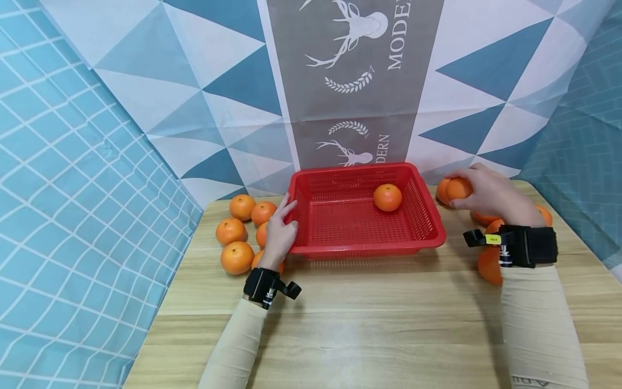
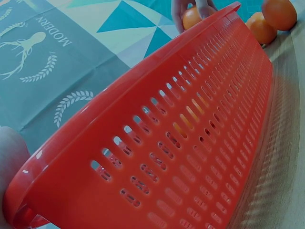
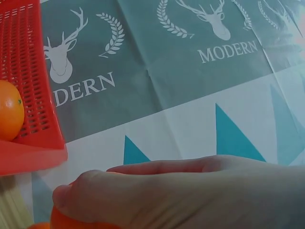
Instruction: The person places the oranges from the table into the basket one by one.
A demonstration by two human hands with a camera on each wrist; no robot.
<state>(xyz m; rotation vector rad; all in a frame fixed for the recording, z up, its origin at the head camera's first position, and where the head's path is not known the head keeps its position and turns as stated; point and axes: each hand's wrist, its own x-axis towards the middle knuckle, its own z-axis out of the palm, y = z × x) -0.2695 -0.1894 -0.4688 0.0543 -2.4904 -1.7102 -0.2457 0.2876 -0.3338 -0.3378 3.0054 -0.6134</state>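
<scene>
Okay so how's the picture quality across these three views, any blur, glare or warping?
Head view: sharp, evenly lit, edges slightly bowed, soft shadow under the red basket. Left wrist view: basket wall fills the frame, stretched, bluish tint. Right wrist view: the right hand looms large and soft, backdrop sharp.

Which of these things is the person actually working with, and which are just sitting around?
In use:
- red basket, left hand resting on its rim
- orange gripped by the right hand
- orange in the basket
- loose oranges left and right of the basket

Lying about:
- patterned cloth backdrop
- wooden table
</scene>
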